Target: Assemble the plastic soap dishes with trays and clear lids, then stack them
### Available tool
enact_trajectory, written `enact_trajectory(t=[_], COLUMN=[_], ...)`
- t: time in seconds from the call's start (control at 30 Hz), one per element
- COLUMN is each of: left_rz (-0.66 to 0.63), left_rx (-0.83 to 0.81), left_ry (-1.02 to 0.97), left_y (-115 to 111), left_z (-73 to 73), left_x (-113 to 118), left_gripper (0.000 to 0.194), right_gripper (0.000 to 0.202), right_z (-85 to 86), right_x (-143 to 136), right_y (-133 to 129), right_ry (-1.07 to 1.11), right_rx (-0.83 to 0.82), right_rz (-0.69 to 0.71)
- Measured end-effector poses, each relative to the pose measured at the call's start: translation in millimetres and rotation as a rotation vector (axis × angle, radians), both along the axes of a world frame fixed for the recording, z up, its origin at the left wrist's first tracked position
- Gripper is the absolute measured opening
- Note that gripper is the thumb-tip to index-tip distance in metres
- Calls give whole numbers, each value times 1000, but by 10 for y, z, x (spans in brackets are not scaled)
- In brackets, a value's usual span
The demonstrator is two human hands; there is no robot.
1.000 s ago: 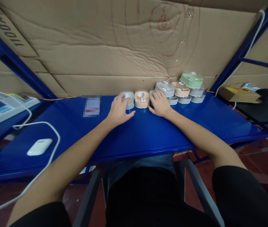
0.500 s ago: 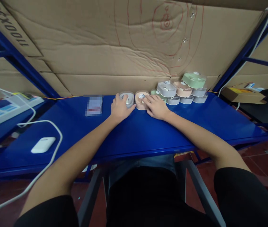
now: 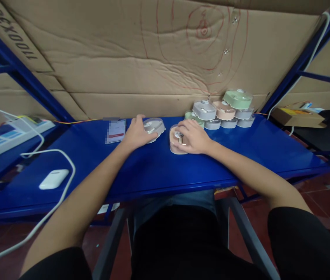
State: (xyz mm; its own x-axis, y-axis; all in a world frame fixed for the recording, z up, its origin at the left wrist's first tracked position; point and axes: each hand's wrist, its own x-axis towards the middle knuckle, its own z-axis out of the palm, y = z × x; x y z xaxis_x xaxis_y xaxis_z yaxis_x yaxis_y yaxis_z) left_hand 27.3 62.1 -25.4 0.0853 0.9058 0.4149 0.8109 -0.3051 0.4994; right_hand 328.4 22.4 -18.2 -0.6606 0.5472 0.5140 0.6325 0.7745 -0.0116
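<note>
My left hand point(image 3: 136, 134) grips a grey clear-lidded box point(image 3: 156, 126), fingers behind it and thumb across its near side. The box looks slightly tilted, and I cannot tell whether it touches the table. My right hand point(image 3: 196, 137) is closed over the right side of a peach clear-lidded box point(image 3: 177, 145), which rests on the blue table point(image 3: 165, 171). A gap separates the two boxes. Just beyond my right hand, a green box point(image 3: 190, 116) sits at the left end of a stack, partly hidden.
Stacked at the back right are several similar boxes, with a green box point(image 3: 238, 99) on top. A phone-like flat object point(image 3: 115, 131) lies left of my left hand. Further left are a white earbud case point(image 3: 54, 179), a white cable point(image 3: 73, 171) and a power strip point(image 3: 13, 137). Cardboard point(image 3: 118, 77) walls the back.
Both boxes have come nearer to me and farther apart. My left hand has shifted left with the grey box, now tilted; my right hand has drawn the peach box toward me.
</note>
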Motion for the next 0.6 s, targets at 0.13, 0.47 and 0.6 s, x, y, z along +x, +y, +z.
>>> enact_trajectory(t=[0.13,0.47,0.6], left_rz=[-100,-188,-331], left_rx=[-26,180,278], left_ry=[71,60,55], left_y=[-4,-24,-153], left_z=[-38,-1,60], left_x=[39,36,162], left_gripper=[88,70,46], right_gripper=[63,85,69], right_z=[-2,70,82], right_x=[45,-218,-446], right_y=[17,-229,-379], right_ry=[-3,163,14], right_rx=[-99,-90,-193], right_rz=[148,-429,-519])
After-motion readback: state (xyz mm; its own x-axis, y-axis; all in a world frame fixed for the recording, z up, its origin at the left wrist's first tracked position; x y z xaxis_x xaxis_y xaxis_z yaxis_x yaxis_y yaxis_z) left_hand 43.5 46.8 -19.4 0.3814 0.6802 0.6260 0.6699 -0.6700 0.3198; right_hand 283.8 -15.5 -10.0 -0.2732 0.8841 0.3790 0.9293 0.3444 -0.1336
